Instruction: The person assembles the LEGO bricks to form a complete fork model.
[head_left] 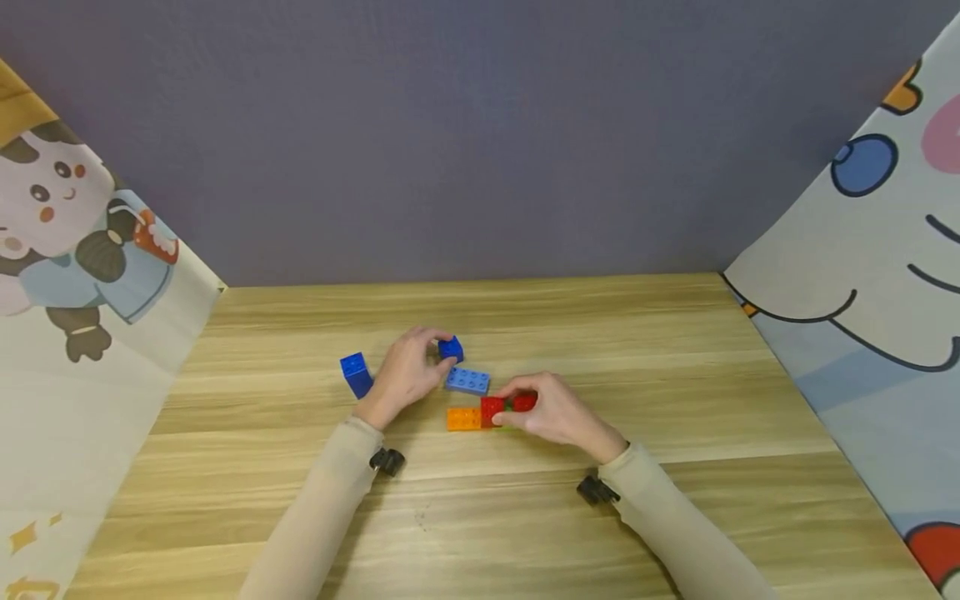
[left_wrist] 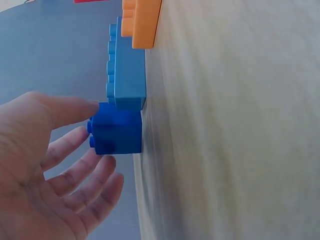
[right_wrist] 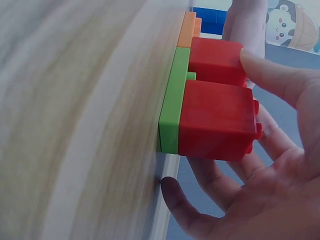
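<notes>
My left hand (head_left: 408,371) is at a dark blue brick (left_wrist: 118,129), its thumb and forefinger pinching it from two sides while the other fingers hang loose. The brick stands on the table, studs up, beside a lighter blue brick (head_left: 467,381). With my right hand (head_left: 555,408) I pinch a red brick (right_wrist: 217,60) between thumb and fingers. That brick sits on a low row made of an orange brick (head_left: 463,419) and a green brick (right_wrist: 174,100), close to where they meet. A second red brick (right_wrist: 215,120) stands on the green one.
Another dark blue brick (head_left: 356,375), a tall one, stands left of my left hand. The wooden table (head_left: 480,517) ends at a grey back panel (head_left: 480,150). Cartoon-printed panels (head_left: 847,275) border the sides.
</notes>
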